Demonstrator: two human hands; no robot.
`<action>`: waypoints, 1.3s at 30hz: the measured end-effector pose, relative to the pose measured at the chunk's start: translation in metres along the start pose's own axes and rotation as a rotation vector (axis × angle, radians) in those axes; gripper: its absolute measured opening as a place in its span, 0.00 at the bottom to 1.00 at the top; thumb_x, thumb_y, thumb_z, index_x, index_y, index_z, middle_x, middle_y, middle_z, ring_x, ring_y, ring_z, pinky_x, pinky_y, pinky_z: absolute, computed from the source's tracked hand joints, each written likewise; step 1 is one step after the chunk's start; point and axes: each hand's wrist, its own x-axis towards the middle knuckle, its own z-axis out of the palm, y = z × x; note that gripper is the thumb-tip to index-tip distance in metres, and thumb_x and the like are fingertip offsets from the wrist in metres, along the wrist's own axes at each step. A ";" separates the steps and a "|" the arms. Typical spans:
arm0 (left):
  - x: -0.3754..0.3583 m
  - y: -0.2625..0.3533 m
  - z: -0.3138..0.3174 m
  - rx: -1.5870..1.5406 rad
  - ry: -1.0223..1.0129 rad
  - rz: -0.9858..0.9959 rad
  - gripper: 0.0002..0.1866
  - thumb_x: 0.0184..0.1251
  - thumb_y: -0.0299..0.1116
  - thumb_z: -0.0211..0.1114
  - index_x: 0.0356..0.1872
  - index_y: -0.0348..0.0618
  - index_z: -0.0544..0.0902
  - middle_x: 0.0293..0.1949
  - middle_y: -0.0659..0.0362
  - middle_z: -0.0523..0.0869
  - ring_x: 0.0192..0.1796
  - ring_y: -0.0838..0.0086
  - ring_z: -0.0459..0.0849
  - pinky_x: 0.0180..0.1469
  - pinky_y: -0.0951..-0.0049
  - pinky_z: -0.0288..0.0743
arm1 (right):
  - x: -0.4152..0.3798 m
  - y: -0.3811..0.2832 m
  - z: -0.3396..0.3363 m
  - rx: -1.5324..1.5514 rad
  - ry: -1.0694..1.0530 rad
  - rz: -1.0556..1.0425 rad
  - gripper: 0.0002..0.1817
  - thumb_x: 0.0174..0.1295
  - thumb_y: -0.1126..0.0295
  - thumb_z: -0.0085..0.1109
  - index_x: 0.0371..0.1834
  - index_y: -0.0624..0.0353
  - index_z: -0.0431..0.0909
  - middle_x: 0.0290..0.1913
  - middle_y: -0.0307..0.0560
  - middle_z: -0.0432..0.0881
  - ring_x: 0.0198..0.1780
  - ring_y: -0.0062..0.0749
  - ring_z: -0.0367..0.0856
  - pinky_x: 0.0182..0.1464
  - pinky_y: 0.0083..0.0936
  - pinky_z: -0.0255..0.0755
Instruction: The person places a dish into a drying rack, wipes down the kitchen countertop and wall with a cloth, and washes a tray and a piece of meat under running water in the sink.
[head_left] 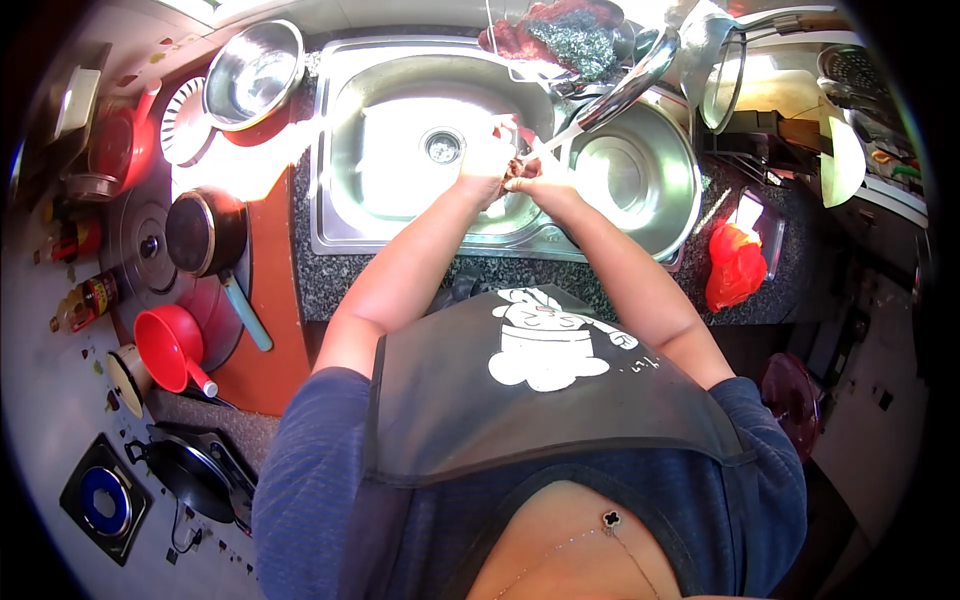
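Both my hands meet over the right side of the steel sink, below the tip of the faucet. My left hand is closed around one side of a small reddish-brown thing, and glare washes out its fingers. From the other side my right hand grips the same thing, thumb toward the left hand. Its kind cannot be made out. A bit of bright red shows just above the fingers. To the right of my hands sits a large steel basin.
A steel bowl, a dark pot and a red ladle-like pan stand on the left. Behind the sink lies a scouring mesh. A red plastic bag rests on the right counter.
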 end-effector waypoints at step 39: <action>-0.039 0.068 0.055 1.386 -0.159 0.215 0.12 0.57 0.31 0.63 0.41 0.39 0.84 0.34 0.47 0.86 0.35 0.52 0.86 0.41 0.56 0.80 | -0.038 -0.067 0.001 -0.145 -0.024 -0.230 0.34 0.65 0.71 0.62 0.74 0.51 0.60 0.60 0.49 0.76 0.60 0.34 0.76 0.60 0.32 0.73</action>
